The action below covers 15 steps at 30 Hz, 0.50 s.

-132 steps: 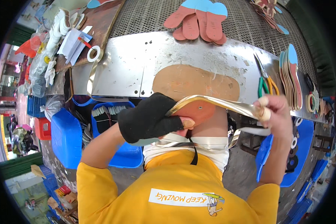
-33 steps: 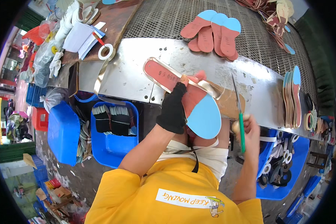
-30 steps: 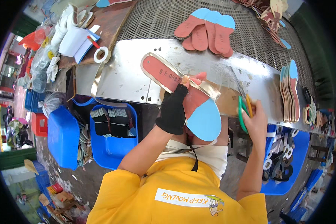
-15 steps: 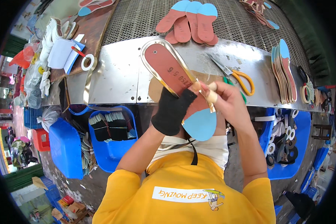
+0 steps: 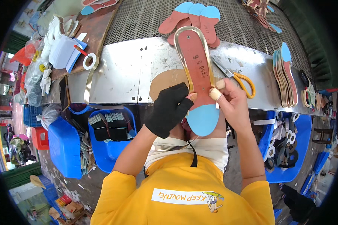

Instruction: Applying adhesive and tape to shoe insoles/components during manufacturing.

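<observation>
In front of me I hold a reddish-brown shoe insole (image 5: 199, 67) with a light blue toe end pointing at my lap. A shiny gold strip (image 5: 178, 48) runs round its heel and along both sides. My left hand (image 5: 169, 108), in a black glove with bare fingertips, grips the insole's left edge, thumb on top. My right hand (image 5: 231, 101), with tan wraps on thumb and finger, pinches the strip against the right edge. Scissors (image 5: 244, 82) with orange handles lie on the metal bench just beyond my right hand.
Several insoles (image 5: 208, 26) lie on the mesh surface ahead; another stack (image 5: 282, 78) stands at the right. A tape roll (image 5: 89, 61) hangs its gold tail over the bench edge (image 5: 120, 71). Blue bins (image 5: 112, 150) sit below, one at right with tape rolls (image 5: 272, 152).
The insole has turned more upright, its heel swinging right and away from me. My right hand has come down along the right edge, and my left hand has shifted slightly left.
</observation>
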### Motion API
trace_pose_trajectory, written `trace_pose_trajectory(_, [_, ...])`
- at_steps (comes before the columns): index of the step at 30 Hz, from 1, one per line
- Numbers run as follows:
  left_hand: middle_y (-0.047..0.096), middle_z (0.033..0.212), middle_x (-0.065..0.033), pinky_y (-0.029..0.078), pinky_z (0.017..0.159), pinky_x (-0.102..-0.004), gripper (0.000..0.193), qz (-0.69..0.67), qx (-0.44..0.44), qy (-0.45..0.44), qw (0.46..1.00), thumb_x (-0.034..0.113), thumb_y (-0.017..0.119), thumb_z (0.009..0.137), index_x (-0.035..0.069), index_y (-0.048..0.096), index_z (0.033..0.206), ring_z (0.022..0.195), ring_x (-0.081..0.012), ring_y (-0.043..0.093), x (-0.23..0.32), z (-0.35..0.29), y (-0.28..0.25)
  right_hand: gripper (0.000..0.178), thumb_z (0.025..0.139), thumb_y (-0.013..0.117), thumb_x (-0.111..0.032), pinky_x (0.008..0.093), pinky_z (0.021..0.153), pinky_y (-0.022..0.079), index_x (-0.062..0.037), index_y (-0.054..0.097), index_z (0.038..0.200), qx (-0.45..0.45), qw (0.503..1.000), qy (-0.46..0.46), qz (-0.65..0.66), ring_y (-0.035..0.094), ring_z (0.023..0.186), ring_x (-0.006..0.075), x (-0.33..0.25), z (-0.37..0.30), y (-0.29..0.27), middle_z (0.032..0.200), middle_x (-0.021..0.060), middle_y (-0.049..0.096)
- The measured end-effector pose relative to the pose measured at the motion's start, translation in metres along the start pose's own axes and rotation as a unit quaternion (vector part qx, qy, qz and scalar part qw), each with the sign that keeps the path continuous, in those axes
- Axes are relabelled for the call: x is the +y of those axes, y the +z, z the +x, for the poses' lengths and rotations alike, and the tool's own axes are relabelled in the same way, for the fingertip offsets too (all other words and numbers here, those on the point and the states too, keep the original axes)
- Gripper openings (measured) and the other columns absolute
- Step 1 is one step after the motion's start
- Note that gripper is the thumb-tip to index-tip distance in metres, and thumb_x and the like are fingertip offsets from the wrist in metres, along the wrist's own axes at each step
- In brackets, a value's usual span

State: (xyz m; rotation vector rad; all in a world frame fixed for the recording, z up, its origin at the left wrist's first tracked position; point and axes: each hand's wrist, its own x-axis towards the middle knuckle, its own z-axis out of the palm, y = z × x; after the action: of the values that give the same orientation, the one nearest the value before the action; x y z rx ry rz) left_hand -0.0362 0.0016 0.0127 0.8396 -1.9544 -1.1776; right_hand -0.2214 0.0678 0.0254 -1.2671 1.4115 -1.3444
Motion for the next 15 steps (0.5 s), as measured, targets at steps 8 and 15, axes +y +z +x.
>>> trace_pose_trajectory(8, [0.058, 0.063, -0.0144, 0.040, 0.054, -0.0388, 0.026, -0.031, -0.079, -0.065, 0.994, 0.028, 0.060, 0.089, 0.002, 0.063, 0.085, 0.058, -0.0298, 0.056, 0.011, 0.008, 0.005, 0.033, 0.086, 0.065, -0.014, 0.0325, 0.045, 0.030, 0.0003, 0.047, 0.063, 0.024, 0.964, -0.103, -0.245, 0.034, 0.045, 0.0195, -0.001, -0.016, 0.007, 0.053, 0.0126, 0.038])
trace_pose_trajectory(15, [0.065, 0.078, -0.0171, 0.047, 0.066, -0.0381, 0.027, -0.061, -0.150, -0.071, 0.984, 0.027, 0.061, 0.089, 0.001, 0.064, 0.097, 0.069, -0.0326, 0.060, 0.011, 0.001, 0.012, 0.031, 0.087, 0.066, -0.020, 0.0265, 0.045, 0.031, -0.0005, 0.054, 0.066, 0.049, 0.997, 0.014, -0.054, 0.037, 0.050, 0.0059, -0.018, 0.036, -0.005, 0.054, -0.0010, 0.046])
